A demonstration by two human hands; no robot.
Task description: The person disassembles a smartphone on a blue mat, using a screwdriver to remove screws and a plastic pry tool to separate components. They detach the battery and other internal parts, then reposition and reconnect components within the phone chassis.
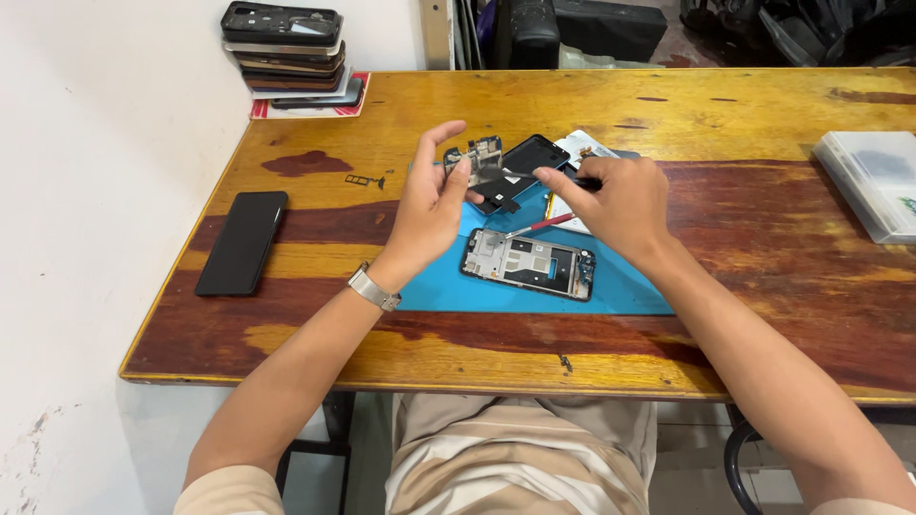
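Observation:
My left hand is raised over the blue work mat and pinches a small grey phone circuit board between thumb and fingers. My right hand is just to its right, holding a thin dark tool, its forefinger stretched toward the board. Below both hands an opened phone frame lies flat on the mat with its inner parts exposed. A black phone back cover lies behind the hands. A red-handled tool rests on the mat between frame and right hand.
A black phone lies screen-down at the table's left. A stack of phones sits in the far left corner. A clear plastic box stands at the right edge. Small loose parts lie near a dark stain.

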